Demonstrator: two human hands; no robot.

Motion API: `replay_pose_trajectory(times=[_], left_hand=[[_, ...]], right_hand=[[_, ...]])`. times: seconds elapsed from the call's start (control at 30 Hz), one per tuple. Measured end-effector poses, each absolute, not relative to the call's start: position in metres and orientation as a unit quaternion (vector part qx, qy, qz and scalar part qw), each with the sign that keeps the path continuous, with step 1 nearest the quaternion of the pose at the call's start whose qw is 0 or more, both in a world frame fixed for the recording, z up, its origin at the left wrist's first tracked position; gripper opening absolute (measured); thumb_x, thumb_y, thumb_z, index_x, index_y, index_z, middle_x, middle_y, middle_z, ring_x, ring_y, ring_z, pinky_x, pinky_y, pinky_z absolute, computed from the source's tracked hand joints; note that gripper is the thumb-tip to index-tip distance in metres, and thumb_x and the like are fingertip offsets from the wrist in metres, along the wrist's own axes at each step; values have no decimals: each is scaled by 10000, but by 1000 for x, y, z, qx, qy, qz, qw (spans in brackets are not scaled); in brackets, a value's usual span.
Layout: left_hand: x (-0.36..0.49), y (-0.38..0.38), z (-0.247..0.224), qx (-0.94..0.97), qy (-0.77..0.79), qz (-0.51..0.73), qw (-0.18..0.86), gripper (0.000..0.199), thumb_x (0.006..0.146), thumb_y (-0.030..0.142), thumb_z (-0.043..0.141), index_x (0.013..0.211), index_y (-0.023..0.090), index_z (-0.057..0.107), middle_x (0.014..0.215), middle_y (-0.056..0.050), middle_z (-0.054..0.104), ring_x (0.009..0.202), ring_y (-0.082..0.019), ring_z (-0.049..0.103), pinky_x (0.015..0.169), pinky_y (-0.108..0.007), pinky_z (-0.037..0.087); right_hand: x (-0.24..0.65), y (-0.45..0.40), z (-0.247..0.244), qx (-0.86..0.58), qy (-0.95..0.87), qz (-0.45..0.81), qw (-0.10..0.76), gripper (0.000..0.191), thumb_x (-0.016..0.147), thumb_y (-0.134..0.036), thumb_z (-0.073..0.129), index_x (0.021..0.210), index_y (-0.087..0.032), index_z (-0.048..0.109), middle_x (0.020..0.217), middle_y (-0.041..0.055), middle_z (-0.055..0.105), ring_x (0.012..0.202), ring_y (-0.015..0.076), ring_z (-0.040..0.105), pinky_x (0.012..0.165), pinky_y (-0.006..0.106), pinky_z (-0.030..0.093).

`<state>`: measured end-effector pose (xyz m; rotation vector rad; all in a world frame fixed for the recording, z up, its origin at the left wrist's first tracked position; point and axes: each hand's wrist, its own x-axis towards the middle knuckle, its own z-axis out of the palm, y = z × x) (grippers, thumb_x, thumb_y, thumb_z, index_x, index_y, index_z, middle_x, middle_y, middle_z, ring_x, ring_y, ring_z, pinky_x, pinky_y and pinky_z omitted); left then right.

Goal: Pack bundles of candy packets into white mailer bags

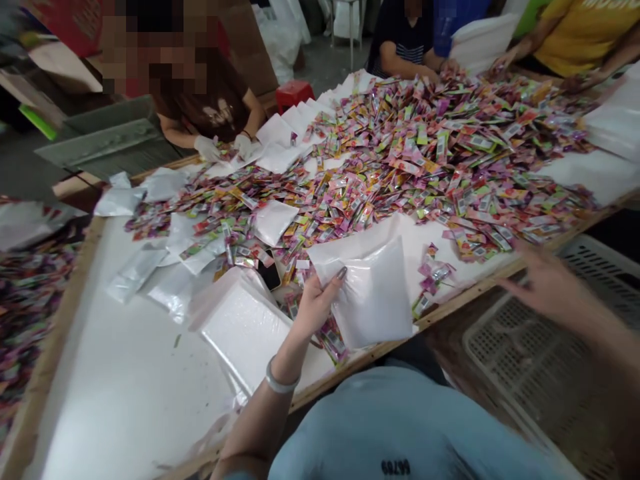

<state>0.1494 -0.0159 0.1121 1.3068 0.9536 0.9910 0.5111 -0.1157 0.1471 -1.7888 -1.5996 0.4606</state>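
My left hand point(320, 300) pinches the left edge of a white plastic bag point(375, 287), thumb on top, near the table's front edge. The bag looks flat and slightly puffed. Off to the right, my right hand point(540, 280) is apart from the bag, blurred, its fingers spread beside the near edge of a big heap of small colourful packets point(415, 147). Between the bag and that heap lies a small group of packets point(434, 275). Left of my left hand rests a stack of white bags point(245, 327).
Several white bags point(175, 290) lie on the left of the wood-edged table point(125, 373). A dark phone point(270, 270) sits among packets. Grey plastic crates point(520, 353) stand below at right. Across the table, a person's gloved hands point(207, 148) touch packets; other people work farther back.
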Motion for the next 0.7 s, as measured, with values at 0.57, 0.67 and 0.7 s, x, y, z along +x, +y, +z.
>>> replay_pose_trajectory(times=[0.57, 0.67, 0.7], left_hand=[[124, 20, 54, 572, 428, 203, 670, 389, 790, 579, 667, 656, 217, 710, 784, -113, 752, 616, -228, 654, 577, -352, 529], [125, 20, 60, 598, 418, 143, 668, 559, 928, 636, 499, 631, 200, 687, 883, -151, 779, 725, -251, 707, 606, -348, 548], [125, 18, 60, 623, 417, 134, 648, 581, 938, 652, 494, 616, 199, 665, 870, -145, 774, 760, -253, 713, 639, -350, 561]], right_hand=[[431, -27, 34, -379, -608, 652, 250, 360, 856, -473, 628, 932, -176, 816, 1053, 103, 771, 926, 232, 695, 893, 380, 531], [436, -27, 34, -359, -558, 717, 214, 459, 886, -556, 537, 939, -169, 778, 1070, 103, 737, 917, 235, 678, 845, 372, 533], [436, -28, 34, -363, -545, 727, 207, 500, 891, -606, 516, 915, -166, 752, 1022, 99, 725, 885, 233, 669, 809, 365, 533]])
